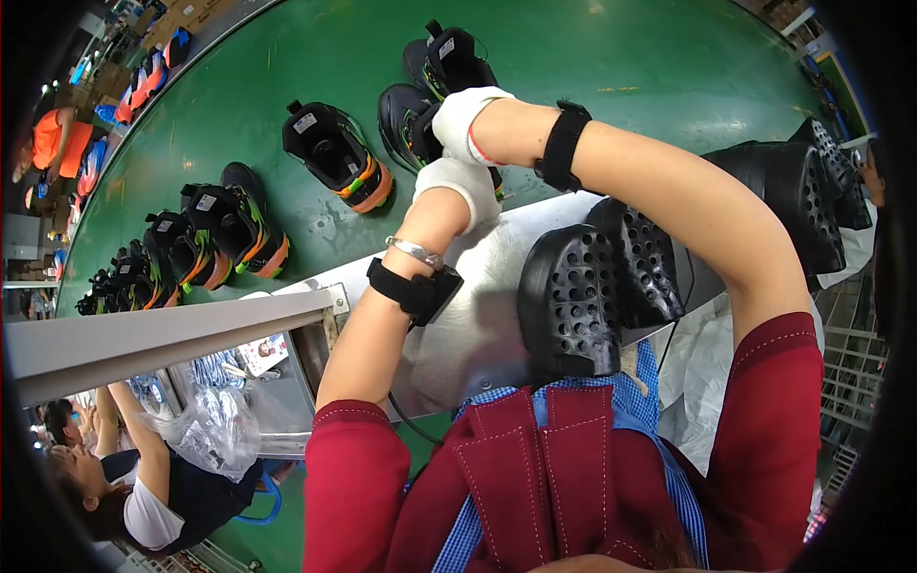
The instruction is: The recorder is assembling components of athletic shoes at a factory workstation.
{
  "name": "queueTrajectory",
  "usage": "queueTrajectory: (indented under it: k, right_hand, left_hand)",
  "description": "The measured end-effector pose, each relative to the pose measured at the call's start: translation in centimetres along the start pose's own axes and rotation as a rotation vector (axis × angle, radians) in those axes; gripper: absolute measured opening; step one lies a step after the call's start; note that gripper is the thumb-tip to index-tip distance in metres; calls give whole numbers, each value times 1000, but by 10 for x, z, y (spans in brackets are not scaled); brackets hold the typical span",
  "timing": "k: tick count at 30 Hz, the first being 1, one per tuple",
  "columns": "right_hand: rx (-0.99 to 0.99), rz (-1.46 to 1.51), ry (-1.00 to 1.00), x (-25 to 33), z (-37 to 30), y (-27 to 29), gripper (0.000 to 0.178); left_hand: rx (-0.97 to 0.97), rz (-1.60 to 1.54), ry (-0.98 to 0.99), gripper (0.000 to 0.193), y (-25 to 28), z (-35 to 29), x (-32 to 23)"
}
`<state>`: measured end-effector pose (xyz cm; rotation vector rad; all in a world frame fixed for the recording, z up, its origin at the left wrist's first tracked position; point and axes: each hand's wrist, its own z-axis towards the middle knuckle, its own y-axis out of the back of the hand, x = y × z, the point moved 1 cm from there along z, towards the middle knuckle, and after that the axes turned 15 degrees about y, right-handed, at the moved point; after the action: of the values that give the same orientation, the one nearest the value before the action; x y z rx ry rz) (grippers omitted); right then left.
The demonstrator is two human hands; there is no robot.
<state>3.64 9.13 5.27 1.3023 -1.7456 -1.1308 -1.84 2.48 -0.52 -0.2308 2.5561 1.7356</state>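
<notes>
My left hand (460, 187) and my right hand (468, 120), both in white gloves, are closed about a black sneaker (405, 122) with green and orange trim. My left hand is at its near side and my right hand just beyond. The fingertips and much of the shoe are hidden behind the gloves. Another black sneaker (458, 59) stands right behind, its pull tab up. To the left, a single black sneaker (330, 153) with an orange heel rests on the green table (611, 57).
A row of black sneakers (234, 224) runs along the table at left. Black perforated moulded blocks (573, 301) stand on the metal ledge (458, 306) before me, with more at right. A grey rail (172, 334) crosses at left. A co-worker (143, 477) sits beyond it; another person stands far left.
</notes>
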Motion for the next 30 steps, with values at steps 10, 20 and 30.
queueTrajectory:
  k: [10, 20, 30]
  right_hand:
    - [-65, 25, -84, -12, 31, -8, 27]
    - [-138, 131, -98, 4, -43, 14, 34]
    - [-330, 166, -51, 93, -283, -8, 43]
  left_hand:
    - [50, -33, 33, 38, 4, 19, 16]
    - [-61, 37, 77, 39, 13, -2, -20]
    - [17, -34, 151, 49, 23, -30, -6]
